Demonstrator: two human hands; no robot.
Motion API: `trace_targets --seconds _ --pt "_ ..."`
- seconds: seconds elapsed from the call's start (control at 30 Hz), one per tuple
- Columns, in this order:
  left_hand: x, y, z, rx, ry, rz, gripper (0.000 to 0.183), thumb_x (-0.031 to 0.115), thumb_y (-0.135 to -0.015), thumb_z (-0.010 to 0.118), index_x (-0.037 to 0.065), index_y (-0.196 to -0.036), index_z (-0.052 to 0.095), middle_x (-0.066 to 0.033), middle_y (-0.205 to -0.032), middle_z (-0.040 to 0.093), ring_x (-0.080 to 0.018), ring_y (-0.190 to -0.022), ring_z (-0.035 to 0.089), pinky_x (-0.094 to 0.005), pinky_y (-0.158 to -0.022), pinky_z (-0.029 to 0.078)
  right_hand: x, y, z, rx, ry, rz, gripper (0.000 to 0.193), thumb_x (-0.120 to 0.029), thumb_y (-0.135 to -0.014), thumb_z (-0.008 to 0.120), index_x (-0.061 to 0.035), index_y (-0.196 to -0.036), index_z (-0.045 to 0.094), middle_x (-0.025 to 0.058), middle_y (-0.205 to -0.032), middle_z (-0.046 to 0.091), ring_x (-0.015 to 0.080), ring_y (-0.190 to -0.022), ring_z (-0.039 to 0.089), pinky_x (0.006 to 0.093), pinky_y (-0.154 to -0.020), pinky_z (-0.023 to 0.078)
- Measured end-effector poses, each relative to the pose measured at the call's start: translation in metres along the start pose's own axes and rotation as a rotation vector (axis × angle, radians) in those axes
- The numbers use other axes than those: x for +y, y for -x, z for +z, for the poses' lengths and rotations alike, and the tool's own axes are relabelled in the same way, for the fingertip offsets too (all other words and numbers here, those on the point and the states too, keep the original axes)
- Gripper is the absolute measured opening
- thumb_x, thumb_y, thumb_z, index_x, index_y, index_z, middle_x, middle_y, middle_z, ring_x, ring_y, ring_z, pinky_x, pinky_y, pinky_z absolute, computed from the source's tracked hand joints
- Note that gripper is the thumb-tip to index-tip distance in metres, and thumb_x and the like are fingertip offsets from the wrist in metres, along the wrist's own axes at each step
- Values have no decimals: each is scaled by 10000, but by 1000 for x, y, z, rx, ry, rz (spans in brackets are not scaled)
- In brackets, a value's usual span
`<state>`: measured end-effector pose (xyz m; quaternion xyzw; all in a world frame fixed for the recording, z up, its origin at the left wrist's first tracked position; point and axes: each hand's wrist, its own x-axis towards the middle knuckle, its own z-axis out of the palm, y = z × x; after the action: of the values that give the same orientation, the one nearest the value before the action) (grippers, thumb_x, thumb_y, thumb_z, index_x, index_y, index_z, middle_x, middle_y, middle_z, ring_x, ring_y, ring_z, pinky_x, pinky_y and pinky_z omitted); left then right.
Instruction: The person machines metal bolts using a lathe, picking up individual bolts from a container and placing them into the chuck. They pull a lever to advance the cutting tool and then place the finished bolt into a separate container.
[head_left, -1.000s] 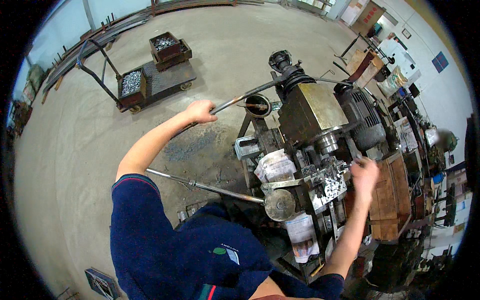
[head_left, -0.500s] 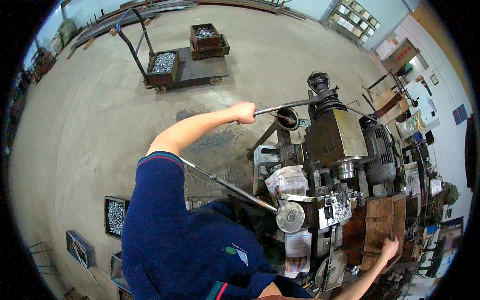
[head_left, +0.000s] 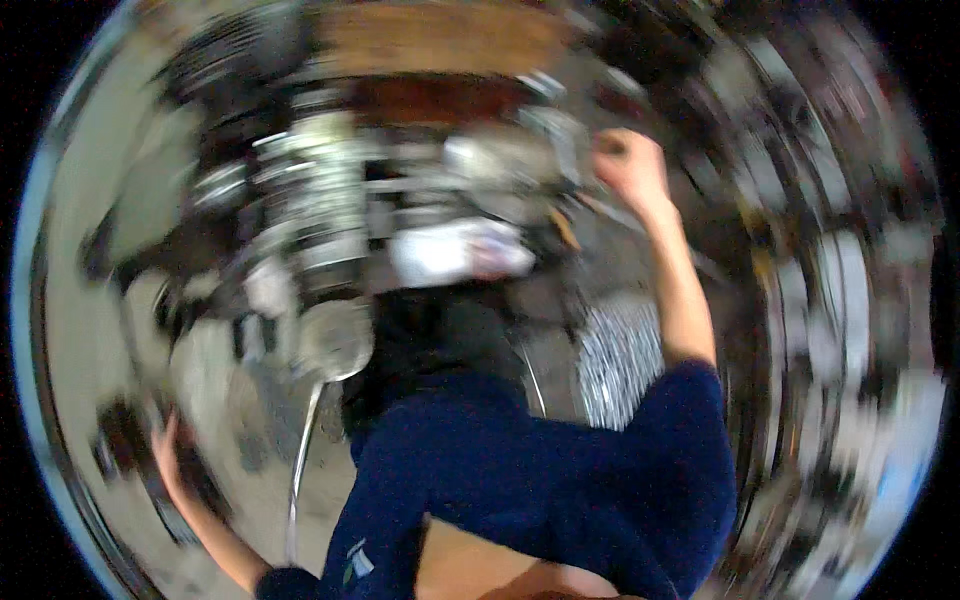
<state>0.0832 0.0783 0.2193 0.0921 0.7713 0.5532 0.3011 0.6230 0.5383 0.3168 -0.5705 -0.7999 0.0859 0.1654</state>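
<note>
The picture is smeared by fast motion. My left hand [head_left: 168, 448] is stretched out at the lower left, its fingers apart and nothing seen in them. My right hand [head_left: 632, 172] is raised at the upper right of the machine [head_left: 320, 190], its fingers curled closed. A small dark spot shows at the fingers, but what they hold, if anything, is too blurred to name. Between my arms, at the machine's near left, is a round metal disc [head_left: 338, 340] with a long metal rod [head_left: 303, 470] running down from it. A printed paper sheet [head_left: 460, 252] lies in front of the machine.
A wooden box [head_left: 440, 40] stands beyond the machine, with a ribbed dark motor [head_left: 235, 45] to its left. A heap of shiny metal pieces [head_left: 615, 360] sits beside my right forearm. Blurred clutter fills the right side.
My view has swung round to the right. My left hand has let go of the long lever and dropped to the lower left; my right hand has come away from the wooden box.
</note>
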Motion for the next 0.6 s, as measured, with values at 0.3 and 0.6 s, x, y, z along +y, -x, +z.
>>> trace_targets --seconds 0.3,0.6 --pt "-30 -38 -54 142 -249 -88 361 371 -869 554 15 -900 606 -49 -756 585 -124 -612 512 -252 -562 431 222 190 67 -226 91 503 374 -212 -579 611 -70 -919 679 180 -892 642 302 -826 627 353 -736 496" --pt "-38 -39 -75 26 -165 -61 423 330 -858 587 28 -1154 568 -82 -793 623 -153 -639 582 -282 -620 474 253 217 159 -565 385 393 320 -255 -575 624 -34 -806 643 168 -923 637 303 -893 607 352 -800 490"
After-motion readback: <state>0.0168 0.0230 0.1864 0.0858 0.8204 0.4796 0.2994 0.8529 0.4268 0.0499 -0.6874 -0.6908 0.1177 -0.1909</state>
